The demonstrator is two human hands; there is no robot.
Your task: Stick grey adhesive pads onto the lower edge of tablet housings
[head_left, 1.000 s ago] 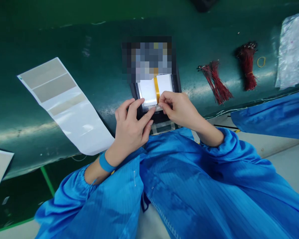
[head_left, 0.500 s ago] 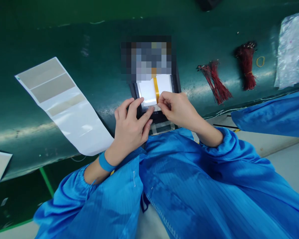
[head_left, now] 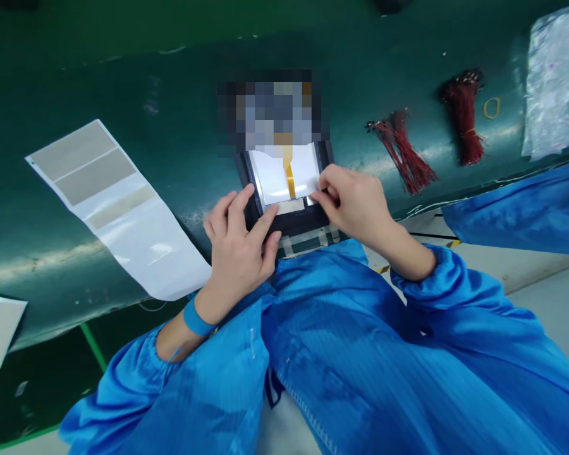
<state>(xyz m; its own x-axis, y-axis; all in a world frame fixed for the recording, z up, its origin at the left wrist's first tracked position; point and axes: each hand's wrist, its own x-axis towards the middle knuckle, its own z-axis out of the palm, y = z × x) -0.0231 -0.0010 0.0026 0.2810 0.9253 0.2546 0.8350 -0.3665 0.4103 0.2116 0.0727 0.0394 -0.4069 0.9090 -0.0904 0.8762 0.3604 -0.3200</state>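
A black frame (head_left: 303, 220) with a glossy white panel (head_left: 265, 180) inside lies before me, its far part pixelated. An amber strip (head_left: 291, 182) runs down the panel's middle, paler at its upper end. My left hand (head_left: 239, 243) is open, fingers spread, its fingertips resting on the frame's left side and the panel's near left edge. At the panel's near right corner, the thumb and index finger of my right hand (head_left: 355, 199) are pinched together. Whatever lies between them is too small to make out.
A white sheet with grey patches (head_left: 137, 215) lies left on the green mat (head_left: 180, 95). Two bundles of dark red wires (head_left: 408, 158) (head_left: 467, 120), a yellow rubber band (head_left: 492, 108) and clear plastic bags (head_left: 552, 88) lie right. A pale board (head_left: 2, 328) sits far left.
My right hand has moved right, from the amber strip's near end to the panel's near right corner. The strip's upper part now looks paler. My left hand stays at the frame's left side.
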